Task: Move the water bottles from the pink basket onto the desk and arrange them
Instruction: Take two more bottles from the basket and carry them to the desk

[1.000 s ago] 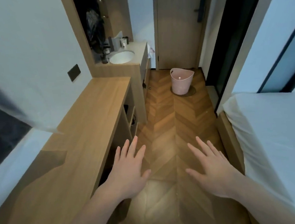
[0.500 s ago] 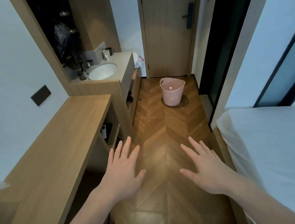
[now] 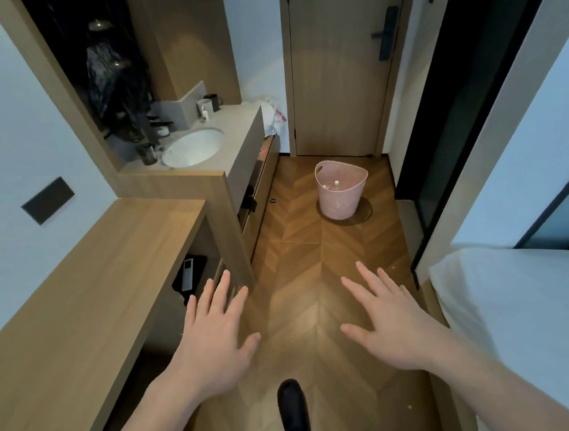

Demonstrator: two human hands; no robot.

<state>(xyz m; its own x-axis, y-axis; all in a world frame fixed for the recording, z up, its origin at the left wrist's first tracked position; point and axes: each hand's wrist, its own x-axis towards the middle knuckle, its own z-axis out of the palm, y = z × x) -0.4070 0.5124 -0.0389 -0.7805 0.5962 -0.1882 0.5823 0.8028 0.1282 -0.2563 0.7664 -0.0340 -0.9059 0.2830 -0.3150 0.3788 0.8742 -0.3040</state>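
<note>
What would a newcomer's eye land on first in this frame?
Two open hands, left and right, held out palms down over the wooden floor, holding nothing. Next, the pink basket standing on the floor ahead near the door, with a white bottle cap showing inside it. The bare wooden desk runs along the left wall, and a white bed fills the right.

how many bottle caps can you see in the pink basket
2: one white cap near the middle of the pink basket, one by its left wall; more may be hidden.
</note>
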